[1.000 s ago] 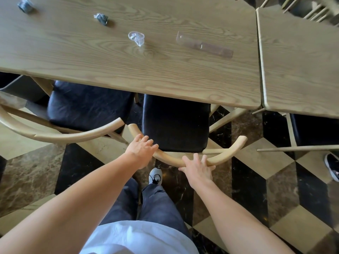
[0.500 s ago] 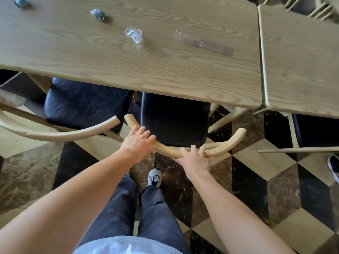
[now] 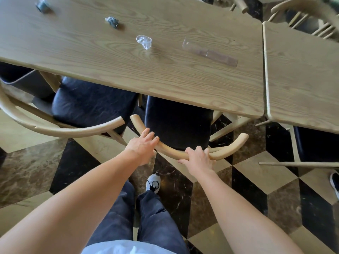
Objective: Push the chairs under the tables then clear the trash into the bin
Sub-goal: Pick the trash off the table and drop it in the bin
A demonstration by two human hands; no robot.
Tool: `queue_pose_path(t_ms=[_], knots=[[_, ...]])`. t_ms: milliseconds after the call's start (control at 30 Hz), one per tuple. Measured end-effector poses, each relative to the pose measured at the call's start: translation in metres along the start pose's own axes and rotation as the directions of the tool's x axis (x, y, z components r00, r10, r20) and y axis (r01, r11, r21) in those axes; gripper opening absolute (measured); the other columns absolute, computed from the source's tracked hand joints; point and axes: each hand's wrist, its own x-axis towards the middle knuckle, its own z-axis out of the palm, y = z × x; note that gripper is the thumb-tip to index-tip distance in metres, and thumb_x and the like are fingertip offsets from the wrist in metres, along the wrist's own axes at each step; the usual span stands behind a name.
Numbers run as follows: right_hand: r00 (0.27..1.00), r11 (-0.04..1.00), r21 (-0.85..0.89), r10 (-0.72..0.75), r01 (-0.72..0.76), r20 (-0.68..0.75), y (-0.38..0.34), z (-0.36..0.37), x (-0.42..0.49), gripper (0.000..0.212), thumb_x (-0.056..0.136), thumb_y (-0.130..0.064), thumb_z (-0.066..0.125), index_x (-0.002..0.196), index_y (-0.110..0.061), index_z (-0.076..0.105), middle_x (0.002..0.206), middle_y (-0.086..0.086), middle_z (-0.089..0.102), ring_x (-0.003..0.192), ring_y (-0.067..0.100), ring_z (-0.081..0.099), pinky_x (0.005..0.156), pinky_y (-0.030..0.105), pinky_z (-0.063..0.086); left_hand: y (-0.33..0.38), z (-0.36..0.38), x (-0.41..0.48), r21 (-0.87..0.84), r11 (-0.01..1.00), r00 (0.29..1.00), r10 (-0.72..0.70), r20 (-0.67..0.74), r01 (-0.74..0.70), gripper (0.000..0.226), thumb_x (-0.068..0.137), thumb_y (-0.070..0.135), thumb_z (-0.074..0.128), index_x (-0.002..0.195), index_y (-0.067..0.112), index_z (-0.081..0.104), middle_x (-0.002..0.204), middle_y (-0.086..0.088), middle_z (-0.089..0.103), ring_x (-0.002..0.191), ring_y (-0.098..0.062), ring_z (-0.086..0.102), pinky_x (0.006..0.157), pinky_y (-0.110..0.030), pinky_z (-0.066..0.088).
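Note:
A wooden chair with a curved backrest rail [image 3: 172, 152] and a black seat [image 3: 178, 125] stands partly under the long wooden table [image 3: 165, 77]. My left hand [image 3: 143, 145] rests over the left part of the rail, fingers laid on it. My right hand [image 3: 199, 158] grips the rail's middle-right part. On the table lie two crumpled grey wrappers [image 3: 112, 21] [image 3: 42, 5], a clear plastic cup on its side [image 3: 145, 41] and a clear plastic sleeve [image 3: 211, 53].
A second chair with a black seat [image 3: 91, 103] stands at the left, its rail end [image 3: 117, 121] close to my chair's. Another table [image 3: 302, 74] adjoins on the right with a chair [image 3: 315, 142] beneath. The floor is chequered marble. A shoe [image 3: 334, 184] shows at the right edge.
The chair has slid further under the table with both hands on its rail. I have stepped forward and the view has shifted a little.

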Motion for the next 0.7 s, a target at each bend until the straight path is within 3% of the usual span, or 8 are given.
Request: queue_pose_path(t_ms=[67, 167, 267, 367, 500, 600, 700], knots=[[0.997, 1.0, -0.009, -0.016, 0.017, 0.073, -0.001, -0.016, 0.0, 0.042, 0.091, -0.053, 0.063, 0.126, -0.031, 0.054, 0.122, 0.004, 0.054, 0.118, 0.026, 0.046, 0.097, 0.051, 0.049, -0.001, -0.007, -0.01, -0.005, 1.0, 0.999, 0.0, 0.033, 0.0, 0.067, 0.097, 0.02, 0.059, 0.154, 0.024, 0.025, 0.16, -0.002, 0.024, 0.149, -0.027, 0.014, 0.102, -0.043, 0.05], [0.985, 0.997, -0.003, -0.082, 0.083, 0.154, -0.005, -0.041, -0.003, 0.021, 0.096, -0.039, 0.06, 0.114, -0.027, 0.062, 0.106, 0.003, 0.061, 0.097, 0.021, 0.058, 0.086, 0.043, 0.054, 0.0, -0.026, -0.026, -0.034, 0.997, 0.992, -0.059, 0.116, 0.063, 0.057, 0.097, 0.02, 0.054, 0.151, 0.025, 0.035, 0.155, -0.001, 0.035, 0.134, -0.026, 0.044, 0.095, -0.041, 0.052], [0.973, 0.987, 0.09, -0.145, 0.131, 0.179, -0.019, -0.071, -0.006, 0.019, 0.097, -0.036, 0.056, 0.108, -0.025, 0.067, 0.104, 0.003, 0.064, 0.092, 0.021, 0.062, 0.084, 0.04, 0.054, 0.002, -0.054, -0.038, -0.032, 0.988, 0.979, -0.142, 0.147, 0.148, 0.033, 0.099, 0.022, 0.048, 0.131, 0.021, 0.054, 0.125, -0.004, 0.059, 0.111, -0.025, 0.061, 0.078, -0.035, 0.051], [0.976, 0.976, 0.102, -0.203, 0.195, 0.084, -0.039, -0.108, -0.007, 0.026, 0.1, -0.038, 0.052, 0.111, -0.019, 0.066, 0.11, 0.006, 0.065, 0.094, 0.025, 0.063, 0.085, 0.041, 0.055, -0.004, -0.086, -0.049, 0.007, 0.976, 0.976, -0.216, 0.036, 0.216, 0.019, 0.097, 0.019, 0.05, 0.114, 0.02, 0.058, 0.103, -0.001, 0.061, 0.096, -0.025, 0.065, 0.065, -0.037, 0.047], [0.967, 0.961, 0.114, -0.243, 0.251, -0.08, -0.069, -0.153, -0.004, 0.02, 0.101, -0.035, 0.047, 0.093, -0.019, 0.057, 0.1, 0.007, 0.061, 0.086, 0.028, 0.059, 0.071, 0.034, 0.048, -0.028, -0.127, -0.057, -0.031, 0.956, 0.948, -0.293, -0.12, 0.292, 0.014, 0.097, 0.024, 0.048, 0.106, 0.023, 0.058, 0.1, 0.001, 0.062, 0.091, -0.024, 0.065, 0.061, -0.035, 0.043], [0.957, 0.958, 0.117, -0.24, 0.26, -0.162, -0.095, -0.181, -0.004, 0.018, 0.098, -0.035, 0.047, 0.09, -0.02, 0.054, 0.095, 0.004, 0.056, 0.086, 0.028, 0.056, 0.074, 0.033, 0.047, -0.052, -0.15, -0.06, -0.065, 0.951, 0.924, -0.31, -0.224, 0.303, 0.012, 0.098, 0.029, 0.046, 0.1, 0.021, 0.056, 0.102, -0.001, 0.063, 0.091, -0.025, 0.064, 0.063, -0.034, 0.041], [0.942, 0.955, 0.119, -0.238, 0.271, -0.236, -0.122, -0.207, -0.003, 0.015, 0.096, -0.032, 0.046, 0.092, -0.02, 0.055, 0.093, 0.004, 0.057, 0.086, 0.029, 0.056, 0.073, 0.033, 0.045, -0.08, -0.171, -0.057, -0.069, 0.947, 0.904, -0.319, -0.283, 0.312, 0.018, 0.096, 0.027, 0.047, 0.108, 0.019, 0.06, 0.11, -0.003, 0.066, 0.102, -0.027, 0.065, 0.069, -0.032, 0.044]])
